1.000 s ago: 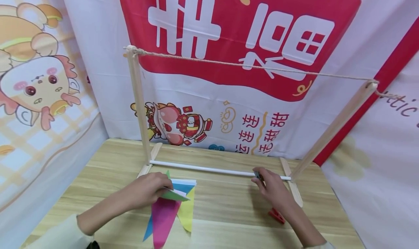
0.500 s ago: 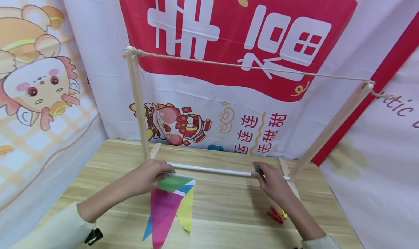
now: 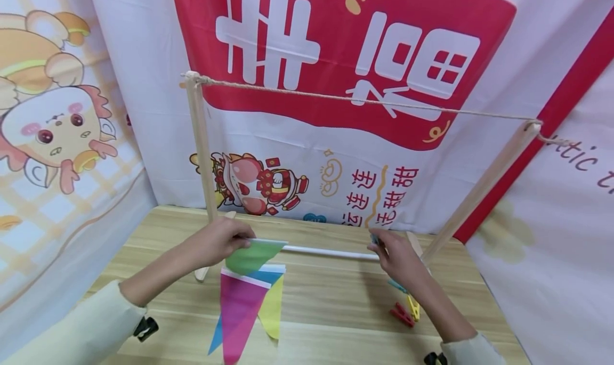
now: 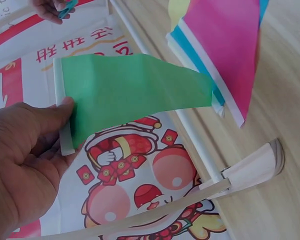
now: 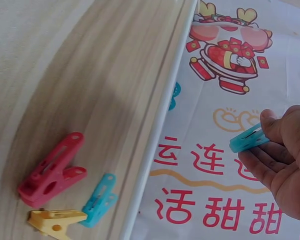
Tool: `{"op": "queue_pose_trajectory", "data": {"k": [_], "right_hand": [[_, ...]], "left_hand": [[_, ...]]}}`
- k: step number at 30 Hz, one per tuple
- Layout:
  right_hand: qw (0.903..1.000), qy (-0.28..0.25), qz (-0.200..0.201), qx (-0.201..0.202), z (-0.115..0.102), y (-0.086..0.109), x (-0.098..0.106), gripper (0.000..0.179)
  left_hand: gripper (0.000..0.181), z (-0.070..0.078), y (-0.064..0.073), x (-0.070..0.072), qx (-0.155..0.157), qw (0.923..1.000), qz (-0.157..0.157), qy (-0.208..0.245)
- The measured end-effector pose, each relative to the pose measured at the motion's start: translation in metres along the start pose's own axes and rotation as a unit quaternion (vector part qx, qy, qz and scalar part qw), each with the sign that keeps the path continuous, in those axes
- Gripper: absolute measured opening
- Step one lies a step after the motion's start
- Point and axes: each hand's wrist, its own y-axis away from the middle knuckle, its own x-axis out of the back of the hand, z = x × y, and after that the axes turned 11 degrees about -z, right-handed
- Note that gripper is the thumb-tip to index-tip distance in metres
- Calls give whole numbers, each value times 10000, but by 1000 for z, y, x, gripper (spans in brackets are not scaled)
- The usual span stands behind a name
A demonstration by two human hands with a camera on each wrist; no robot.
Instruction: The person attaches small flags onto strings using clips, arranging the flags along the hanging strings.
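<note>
My left hand (image 3: 224,242) pinches a green pennant (image 3: 254,256) by its white top strip, thumb in front in the left wrist view. The pennant hangs above the wooden table, its tip pointing down. In my right hand (image 5: 290,155) a teal clothespin (image 5: 247,138) is pinched between thumb and fingers, over the table's back right. On the table below the green pennant lie a pink pennant (image 3: 242,306), a yellow pennant (image 3: 272,311) and a blue pennant (image 3: 216,338), overlapping. Beneath the right forearm lie a red clothespin (image 5: 52,170), a yellow clothespin (image 5: 55,220) and another teal clothespin (image 5: 99,200).
A twine line (image 3: 336,96) stretches between a left wooden post (image 3: 199,141) and a right wooden post (image 3: 484,189). A white rod (image 3: 331,252) joins the posts low down, behind the hands. A printed cloth backdrop (image 3: 288,141) hangs directly behind the frame.
My left hand has lifted the green pennant up and away from the pile, and it now hangs flat. My right hand has risen slightly with the teal clothespin.
</note>
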Motion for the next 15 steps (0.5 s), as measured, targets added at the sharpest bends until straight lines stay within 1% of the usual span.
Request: {"op": "queue_pose_trajectory", "data": {"k": [4,8,12,15], "right_hand": [[9999,-33,-98,-91,-2,-3,5,22],[9999,-41,-72,-70,-4,-4,9,26],[10000,12,22,-49,-4,-7,12,29],[9999,52,85,-17,-3,-9,15,29]], "left_hand": [[7,-5,-7,1,143,9998,51,144],[9,-8,-11,2,453,9969,81,645],[11,-9,-14,4,810,9875,182,1343],[16,-9,-15,5,1041,9770,344,1832]]}}
